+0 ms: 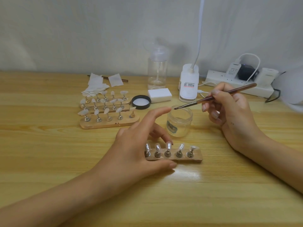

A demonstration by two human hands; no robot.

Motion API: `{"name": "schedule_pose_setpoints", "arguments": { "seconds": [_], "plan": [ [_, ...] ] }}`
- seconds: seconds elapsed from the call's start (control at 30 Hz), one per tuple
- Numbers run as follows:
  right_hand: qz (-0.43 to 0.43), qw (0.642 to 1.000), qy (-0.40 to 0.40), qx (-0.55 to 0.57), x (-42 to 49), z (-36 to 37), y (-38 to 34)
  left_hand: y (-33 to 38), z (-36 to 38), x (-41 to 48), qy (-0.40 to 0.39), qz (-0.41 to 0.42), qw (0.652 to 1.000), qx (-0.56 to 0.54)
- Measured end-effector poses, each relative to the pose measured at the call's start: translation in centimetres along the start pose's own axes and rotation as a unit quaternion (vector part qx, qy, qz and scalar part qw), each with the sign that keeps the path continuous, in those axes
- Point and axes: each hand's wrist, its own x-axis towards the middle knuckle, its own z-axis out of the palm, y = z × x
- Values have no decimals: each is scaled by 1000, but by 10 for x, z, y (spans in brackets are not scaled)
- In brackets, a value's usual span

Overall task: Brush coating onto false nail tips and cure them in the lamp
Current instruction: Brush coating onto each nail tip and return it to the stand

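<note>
A small wooden holder (195,158) with several false nail tips (168,145) on metal stands lies in front of me. My left hand (136,145) holds its left end, thumb against the front edge, index finger stretched toward the jar. My right hand (229,110) pinches a brown brush (218,96), its bristles at the rim of an open clear jar (179,122). The white curing lamp (188,82) stands behind the jar.
Three more wooden holders with nail tips (106,110) lie at the back left, beside paper wipes (96,86). A black jar lid (141,102), a white block (159,95), a clear pump bottle (157,69) and a power strip (237,81) stand along the back.
</note>
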Motion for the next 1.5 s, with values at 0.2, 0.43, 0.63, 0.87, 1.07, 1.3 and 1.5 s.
{"name": "schedule_pose_setpoints", "arguments": {
  "seconds": [0.2, 0.43, 0.63, 0.87, 1.07, 1.3, 1.5],
  "plan": [
    [20, 999, 24, 18, 1, 2, -3, -3, 0, 1, -5, -6, 1000, 26],
    [32, 999, 30, 23, 2, 2, -2, 1, 1, -1, -4, 18, 994, 110],
    [32, 999, 32, 30, 2, 1, -2, 15, -3, -1, -7, 60, 984, 165],
    [32, 999, 24, 34, 3, 0, -1, 14, -2, 5, -31, 86, 972, 217],
    [40, 998, 37, 36, 2, -1, -2, 18, 5, 12, -24, 100, 961, 256],
    [57, 995, 62, 54, 3, 0, -5, 23, 12, 15, 2, 95, 963, 253],
    [60, 994, 64, 61, 5, -2, -2, 30, 13, 19, 6, 92, 968, 234]
  ]
}}
